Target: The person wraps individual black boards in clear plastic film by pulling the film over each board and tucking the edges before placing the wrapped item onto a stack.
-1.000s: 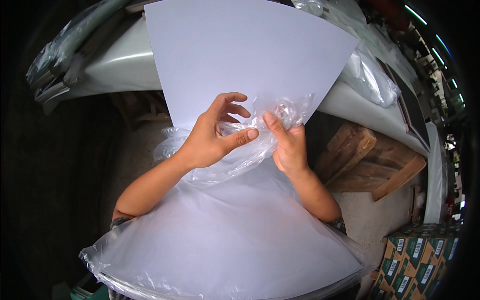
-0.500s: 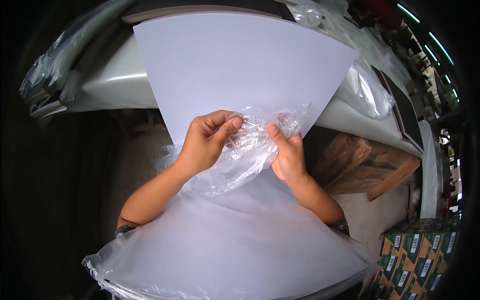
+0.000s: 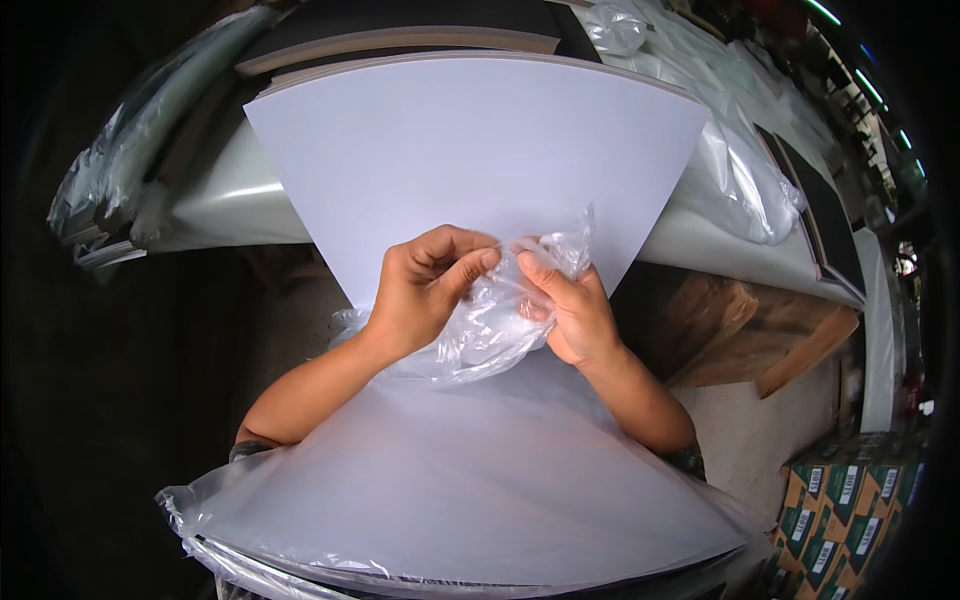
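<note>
Head view: we pinch a clear plastic bag over a white sheet.
Our left hand (image 3: pixel 425 290) and right hand (image 3: pixel 565 305) both grasp the crumpled bag (image 3: pixel 490 325) between fingertips, above the large white sheet (image 3: pixel 480 150) on the worktable.

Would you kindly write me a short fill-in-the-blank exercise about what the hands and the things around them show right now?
1. Both hands pinch a crumpled clear plastic ____ between them.
2. The left hand and right hand work above a large ____ sheet.
3. The boxes stacked at the lower right are green and ____.

Missing words: bag; white; brown
</note>
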The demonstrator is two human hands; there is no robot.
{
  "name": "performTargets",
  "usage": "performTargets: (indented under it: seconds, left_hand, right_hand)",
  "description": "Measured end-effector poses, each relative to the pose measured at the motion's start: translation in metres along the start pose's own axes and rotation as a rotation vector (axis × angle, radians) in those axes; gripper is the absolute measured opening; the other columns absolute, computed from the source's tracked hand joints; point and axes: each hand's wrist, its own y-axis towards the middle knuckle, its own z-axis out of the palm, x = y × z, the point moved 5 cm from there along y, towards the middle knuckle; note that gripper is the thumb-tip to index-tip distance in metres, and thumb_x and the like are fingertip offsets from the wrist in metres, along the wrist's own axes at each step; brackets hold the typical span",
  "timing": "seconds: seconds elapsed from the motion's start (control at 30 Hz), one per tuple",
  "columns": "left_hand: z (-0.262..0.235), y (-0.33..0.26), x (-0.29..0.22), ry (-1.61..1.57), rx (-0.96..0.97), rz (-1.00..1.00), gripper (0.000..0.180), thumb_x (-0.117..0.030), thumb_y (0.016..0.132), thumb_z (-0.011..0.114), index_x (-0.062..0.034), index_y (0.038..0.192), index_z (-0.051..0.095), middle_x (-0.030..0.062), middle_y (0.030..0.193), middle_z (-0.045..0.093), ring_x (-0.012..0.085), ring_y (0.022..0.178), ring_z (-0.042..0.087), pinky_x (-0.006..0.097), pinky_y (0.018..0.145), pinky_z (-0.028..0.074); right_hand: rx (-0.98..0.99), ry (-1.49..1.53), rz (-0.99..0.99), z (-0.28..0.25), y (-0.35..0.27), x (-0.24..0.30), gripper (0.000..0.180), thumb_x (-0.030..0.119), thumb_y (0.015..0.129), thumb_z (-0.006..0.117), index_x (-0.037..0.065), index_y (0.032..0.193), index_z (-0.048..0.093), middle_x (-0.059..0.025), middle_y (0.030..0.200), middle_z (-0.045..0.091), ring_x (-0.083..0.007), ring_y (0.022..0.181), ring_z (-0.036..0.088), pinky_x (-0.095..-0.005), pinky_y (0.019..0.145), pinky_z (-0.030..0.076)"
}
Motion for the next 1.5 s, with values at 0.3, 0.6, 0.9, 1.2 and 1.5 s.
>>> performTargets:
  seconds: [0.3,0.6,0.9,1.2,1.5]
  left_hand:
    - [0.021,-0.015,-0.002,-0.108,0.073,-0.129,0.015,-0.015,0.082,0.061,-0.0003,0.079,0.059,0.0007,0.069,0.059,0.005,0.063,0.05,0.02,0.056,0.041]
    - [0.021,-0.023,-0.015,-0.015,-0.088,0.074,0.028,-0.024,0.088,0.053,0.0005,0.074,0.057,-0.0006,0.065,0.056,0.0042,0.057,0.045,0.018,0.05,0.037]
    - [0.023,-0.026,-0.019,-0.208,0.172,-0.028,0.009,-0.009,0.083,0.059,-0.0012,0.079,0.055,0.0017,0.073,0.057,0.0067,0.071,0.051,0.021,0.064,0.044]
    - [0.014,-0.027,-0.017,-0.002,0.168,0.089,0.016,-0.007,0.081,0.061,-0.0015,0.094,0.052,0.0033,0.081,0.058,0.007,0.07,0.052,0.021,0.064,0.043]
    - [0.007,-0.011,-0.012,0.116,0.143,-0.081,0.014,-0.014,0.082,0.061,-0.0008,0.082,0.059,-0.0007,0.074,0.057,0.0041,0.071,0.049,0.019,0.064,0.041]
  right_hand:
    - [0.013,0.049,-0.061,-0.012,-0.004,0.009,0.022,0.016,0.082,0.062,0.003,0.099,0.057,0.0007,0.081,0.056,-0.0066,0.072,0.051,-0.0223,0.059,0.041]
    - [0.055,-0.12,-0.066,-0.012,-0.016,0.006,0.017,0.014,0.079,0.064,0.002,0.091,0.059,0.0011,0.077,0.055,-0.0048,0.068,0.048,-0.0212,0.056,0.036]
    - [-0.031,-0.115,-0.208,0.0,-0.026,0.023,0.018,0.016,0.08,0.064,0.003,0.09,0.059,0.0001,0.08,0.057,-0.0072,0.072,0.051,-0.0228,0.063,0.041]
    - [0.002,-0.054,-0.281,0.001,-0.03,0.024,0.017,0.018,0.082,0.062,0.004,0.091,0.059,0.0008,0.083,0.056,-0.0069,0.076,0.051,-0.0227,0.064,0.041]
    - [0.111,-0.185,-0.102,-0.008,-0.018,0.026,0.024,0.023,0.085,0.057,0.001,0.092,0.062,0.0033,0.067,0.048,-0.0038,0.057,0.04,-0.0196,0.048,0.03]
